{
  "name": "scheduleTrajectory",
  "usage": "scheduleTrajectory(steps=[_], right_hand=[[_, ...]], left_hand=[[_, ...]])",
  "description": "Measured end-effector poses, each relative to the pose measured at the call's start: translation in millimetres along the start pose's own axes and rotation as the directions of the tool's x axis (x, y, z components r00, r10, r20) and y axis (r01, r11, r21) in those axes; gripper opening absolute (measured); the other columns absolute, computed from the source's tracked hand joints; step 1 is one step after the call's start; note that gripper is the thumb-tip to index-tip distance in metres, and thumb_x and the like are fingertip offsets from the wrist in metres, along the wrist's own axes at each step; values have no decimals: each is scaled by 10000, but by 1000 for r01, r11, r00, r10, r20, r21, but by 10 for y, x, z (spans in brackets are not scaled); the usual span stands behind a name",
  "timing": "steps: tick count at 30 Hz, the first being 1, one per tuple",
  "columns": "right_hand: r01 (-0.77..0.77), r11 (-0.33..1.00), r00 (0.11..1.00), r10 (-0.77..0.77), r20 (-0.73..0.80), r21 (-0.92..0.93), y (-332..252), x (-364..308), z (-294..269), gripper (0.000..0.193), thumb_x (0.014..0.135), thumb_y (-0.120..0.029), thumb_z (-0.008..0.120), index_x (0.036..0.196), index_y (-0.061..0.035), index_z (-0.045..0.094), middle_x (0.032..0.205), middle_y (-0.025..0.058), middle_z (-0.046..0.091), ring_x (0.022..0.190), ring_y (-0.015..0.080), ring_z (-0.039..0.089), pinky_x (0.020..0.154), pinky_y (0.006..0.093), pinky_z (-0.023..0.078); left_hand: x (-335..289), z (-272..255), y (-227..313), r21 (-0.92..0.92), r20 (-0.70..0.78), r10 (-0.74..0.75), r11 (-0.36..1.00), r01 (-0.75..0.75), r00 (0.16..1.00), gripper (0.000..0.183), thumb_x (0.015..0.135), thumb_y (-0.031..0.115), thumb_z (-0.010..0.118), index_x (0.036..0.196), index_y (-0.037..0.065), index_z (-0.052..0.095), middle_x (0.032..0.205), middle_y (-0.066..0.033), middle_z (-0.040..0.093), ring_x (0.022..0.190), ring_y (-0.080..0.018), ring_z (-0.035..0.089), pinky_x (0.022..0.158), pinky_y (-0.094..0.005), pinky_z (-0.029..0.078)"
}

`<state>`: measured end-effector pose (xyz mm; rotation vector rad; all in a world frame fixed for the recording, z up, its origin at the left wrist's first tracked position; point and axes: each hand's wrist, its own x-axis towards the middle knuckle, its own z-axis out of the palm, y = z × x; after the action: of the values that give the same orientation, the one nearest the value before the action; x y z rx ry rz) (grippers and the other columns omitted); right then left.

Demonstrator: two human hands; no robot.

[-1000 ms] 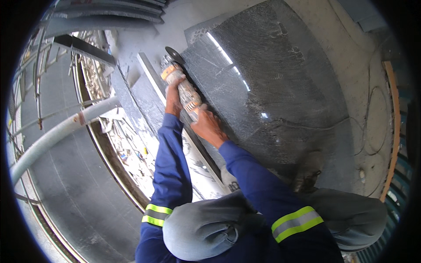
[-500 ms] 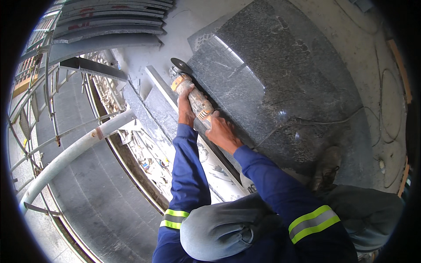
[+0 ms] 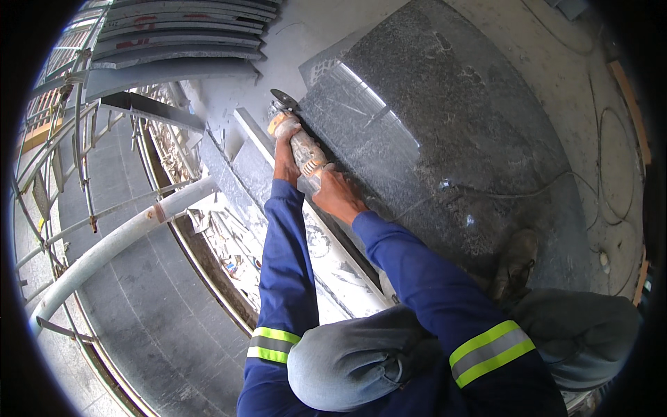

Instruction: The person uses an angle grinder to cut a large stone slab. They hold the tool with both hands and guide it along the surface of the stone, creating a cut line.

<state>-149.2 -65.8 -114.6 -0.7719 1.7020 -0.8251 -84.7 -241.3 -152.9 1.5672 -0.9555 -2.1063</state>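
Observation:
Both my hands grip a dusty, orange-and-grey angle grinder [image 3: 306, 152] at the left edge of a dark polished stone slab [image 3: 445, 132]. My left hand [image 3: 287, 154] is wrapped around its front part, just behind the orange head. Farther back, my right hand [image 3: 338, 194] closes around the rear handle. A dark cutting disc [image 3: 283, 99] at the tool's far end stands beside the slab's upper left edge; whether it touches the stone I cannot tell. Close on the left of the grinder runs a pale, narrow strip [image 3: 254, 133].
Several long grey slabs [image 3: 180, 39] are stacked at the far left. Metal scaffold tubes and a thick pale pipe [image 3: 104, 254] cross the left side, over a lower dark surface. A cable [image 3: 514, 195] trails over the slab to the right. My shoe [image 3: 517, 260] rests on the slab.
My hands and the rear of the grinder have shifted slightly left and nearer the pale strip. The disc has moved only a little, and both hands keep their grip.

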Motion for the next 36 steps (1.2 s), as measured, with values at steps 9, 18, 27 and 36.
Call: scheduleTrajectory(steps=[9,18,27,36], right_hand=[[-55,998,998,55,5,-36,60,-300,-7,413,816,-91,634,1164,87,499,1119,321,653,1062,470,645,930,517,519],[-75,996,997,75,-6,-47,63,-357,-64,390,827,-70,613,1158,99,494,1092,327,656,1037,480,650,909,526,524],[-21,999,1000,22,-6,25,80,-164,-30,457,783,-118,638,1152,101,480,1082,359,645,1044,495,637,904,539,520],[-9,1000,999,9,-36,-1,131,-11,80,462,776,-113,644,1147,111,483,1084,360,644,1046,484,641,913,512,524]], left_hand=[[-252,23,-160,20,5,-4,1000,4,1000,419,811,287,666,1118,33,534,813,-165,629,674,-317,680,606,-462,596],[-320,108,-190,23,-1,6,1000,-6,1000,379,821,275,667,1078,33,530,779,-149,627,646,-307,674,589,-452,590],[-157,49,-89,33,30,6,999,-7,1000,396,825,281,660,1107,36,529,797,-161,635,669,-315,678,608,-461,594],[1,-3,-79,8,39,-35,999,34,999,401,819,285,653,1111,38,531,808,-174,634,669,-328,678,610,-467,596]])
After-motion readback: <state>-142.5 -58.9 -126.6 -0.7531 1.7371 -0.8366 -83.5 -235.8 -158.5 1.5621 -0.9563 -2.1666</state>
